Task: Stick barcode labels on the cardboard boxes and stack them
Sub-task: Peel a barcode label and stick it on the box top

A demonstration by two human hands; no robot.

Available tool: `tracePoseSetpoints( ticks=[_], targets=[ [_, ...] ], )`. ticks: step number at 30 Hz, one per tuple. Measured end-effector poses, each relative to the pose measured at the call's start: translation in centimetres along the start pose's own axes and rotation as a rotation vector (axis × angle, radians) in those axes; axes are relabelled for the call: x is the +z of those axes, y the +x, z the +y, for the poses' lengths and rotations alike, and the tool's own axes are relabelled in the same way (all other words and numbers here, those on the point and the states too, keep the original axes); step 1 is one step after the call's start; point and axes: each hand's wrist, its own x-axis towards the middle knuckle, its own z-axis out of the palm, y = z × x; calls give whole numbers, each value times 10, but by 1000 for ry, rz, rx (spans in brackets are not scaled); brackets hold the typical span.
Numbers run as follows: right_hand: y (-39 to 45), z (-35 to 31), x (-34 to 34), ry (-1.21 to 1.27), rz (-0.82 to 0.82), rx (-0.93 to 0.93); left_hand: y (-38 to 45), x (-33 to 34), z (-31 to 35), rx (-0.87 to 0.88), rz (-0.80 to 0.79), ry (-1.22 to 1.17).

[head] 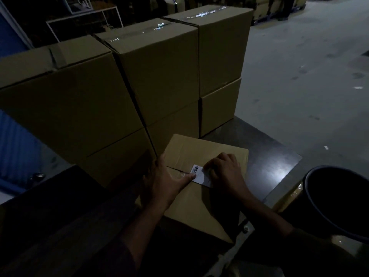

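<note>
A sealed cardboard box (pixel 199 198) lies in front of me on a dark platform. A white barcode label (pixel 200 175) sits on its top, across the taped seam. My left hand (pixel 165 180) rests flat on the box, its index finger pressing the label's left edge. My right hand (pixel 223 172) has curled fingers pressing down on the label's right part, hiding that side. Behind this box, stacked cardboard boxes (pixel 155 70) stand two high in three columns.
A dark round bucket (pixel 337 198) stands at the right. The dark platform (pixel 265 162) reaches past the box toward a grey concrete floor (pixel 299 76). A blue wall (pixel 14 148) is at the left. More boxes and a metal frame fill the dim background.
</note>
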Motion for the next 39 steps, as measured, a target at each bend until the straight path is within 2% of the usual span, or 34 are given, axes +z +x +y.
tracePoseSetpoints(
  ticks=[4,9,13,19,23,26,31,35,39],
  targets=[
    [-1,0,0,28,24,10,0,2,-1,6,9,-8],
    [-14,7,2,-59,77,5,1,1,-2,10,-1,-22],
    [-25,10,-4,89,78,89,2,2,-3,3,-5,-22],
    [-57,-1,8,9,232,149,1,4,-4,-5,-6,-28],
    [-50,7,7,47,171,121,-6,4,-6,-41,-5,-1],
    [-34,16,1,89,63,15,-17,3,-10,-98,20,33],
    [-4,30,-15,179,-87,-94,-25,-11,-24,-166,-57,56],
    [-1,35,-13,145,-85,-156,-12,-13,-13,-68,46,135],
    [-12,29,-9,70,-83,-139,0,3,4,45,-67,67]
  ],
)
